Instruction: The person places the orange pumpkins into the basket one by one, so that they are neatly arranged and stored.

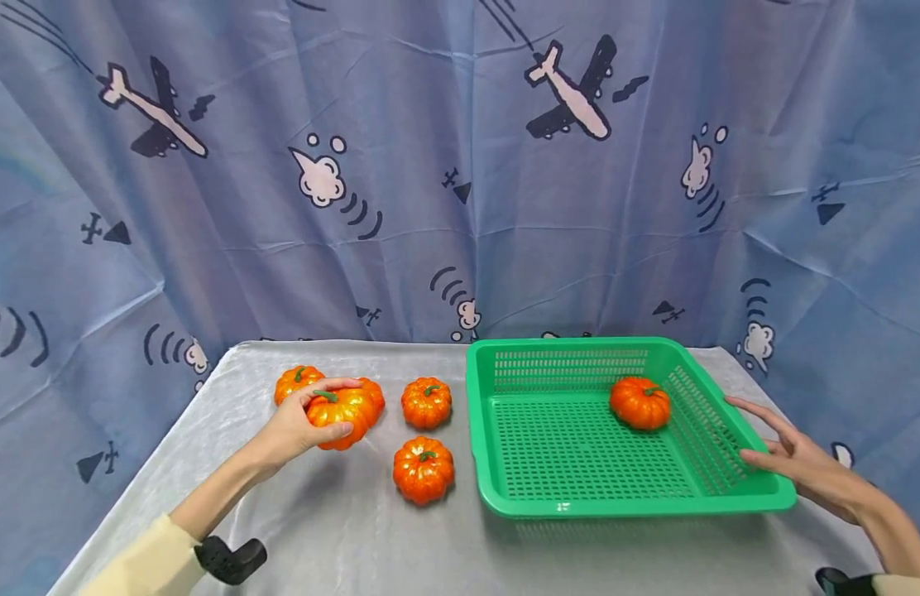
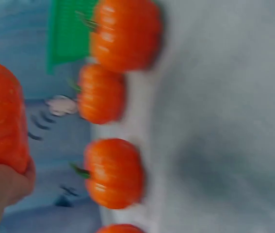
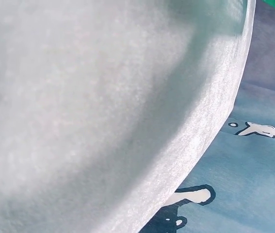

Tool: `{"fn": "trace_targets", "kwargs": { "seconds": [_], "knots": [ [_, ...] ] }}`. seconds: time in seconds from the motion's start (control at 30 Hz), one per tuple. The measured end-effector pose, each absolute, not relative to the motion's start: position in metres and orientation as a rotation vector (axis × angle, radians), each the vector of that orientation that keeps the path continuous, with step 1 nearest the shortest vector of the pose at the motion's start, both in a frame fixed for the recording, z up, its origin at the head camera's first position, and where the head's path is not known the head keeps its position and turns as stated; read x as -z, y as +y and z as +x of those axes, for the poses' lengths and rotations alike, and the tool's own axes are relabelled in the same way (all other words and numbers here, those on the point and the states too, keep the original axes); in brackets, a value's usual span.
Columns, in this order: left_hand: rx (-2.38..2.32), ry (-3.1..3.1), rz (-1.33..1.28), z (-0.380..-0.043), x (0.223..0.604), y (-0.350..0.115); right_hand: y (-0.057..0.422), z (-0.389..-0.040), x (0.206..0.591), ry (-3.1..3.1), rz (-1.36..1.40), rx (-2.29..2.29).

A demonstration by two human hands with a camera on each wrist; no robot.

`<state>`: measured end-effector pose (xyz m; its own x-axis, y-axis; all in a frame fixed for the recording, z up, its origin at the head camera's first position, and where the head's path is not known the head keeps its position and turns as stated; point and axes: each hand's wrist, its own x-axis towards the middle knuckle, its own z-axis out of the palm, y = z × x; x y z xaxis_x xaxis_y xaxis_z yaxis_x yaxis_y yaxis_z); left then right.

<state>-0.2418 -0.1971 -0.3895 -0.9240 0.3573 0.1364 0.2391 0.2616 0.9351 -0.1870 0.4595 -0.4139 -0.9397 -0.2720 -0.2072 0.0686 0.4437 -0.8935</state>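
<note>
My left hand [image 1: 299,426] grips a shiny orange pumpkin [image 1: 342,418] with a green stem, thumb in front and fingers behind. The left wrist view shows this held pumpkin [image 2: 1,116] at the left edge, raised above the table. Behind it, a second pumpkin [image 1: 374,396] is partly hidden, and another pumpkin [image 1: 296,382] sits further left. My right hand [image 1: 806,463] rests at the right rim of a green plastic basket [image 1: 631,507], thumb over the rim and index finger stretched along it. Inside the basket lies one pumpkin [image 1: 640,403], toward its back right.
Two more pumpkins, a rear one [image 1: 426,403] and a front one [image 1: 424,470], stand left of the basket. A grey-white cloth [image 1: 341,538] covers the table. Behind hangs a blue curtain [image 1: 415,124] printed with planes. The right wrist view shows mostly tablecloth [image 3: 103,97].
</note>
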Motion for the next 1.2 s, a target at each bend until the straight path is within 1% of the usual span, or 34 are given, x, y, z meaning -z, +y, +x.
{"fn": "trace_targets", "kwargs": {
  "seconds": [0.23,0.63,0.83,1.2],
  "knots": [
    [-1.827,2.4,0.619,-0.235,0.358,-0.188,0.465,-0.187,0.413,2.342,-0.289,1.506],
    [-1.851,2.326,0.587,-0.233,0.324,-0.159,0.465,-0.187,0.414,2.283,-0.263,1.553],
    [-1.9,2.192,0.652,-0.237,0.315,-0.132,0.465,-0.185,0.414,2.299,-0.251,1.54],
    [-1.89,2.084,0.76,-0.242,0.309,-0.093,0.462,-0.184,0.414,2.345,-0.26,1.541]
  ]
}}
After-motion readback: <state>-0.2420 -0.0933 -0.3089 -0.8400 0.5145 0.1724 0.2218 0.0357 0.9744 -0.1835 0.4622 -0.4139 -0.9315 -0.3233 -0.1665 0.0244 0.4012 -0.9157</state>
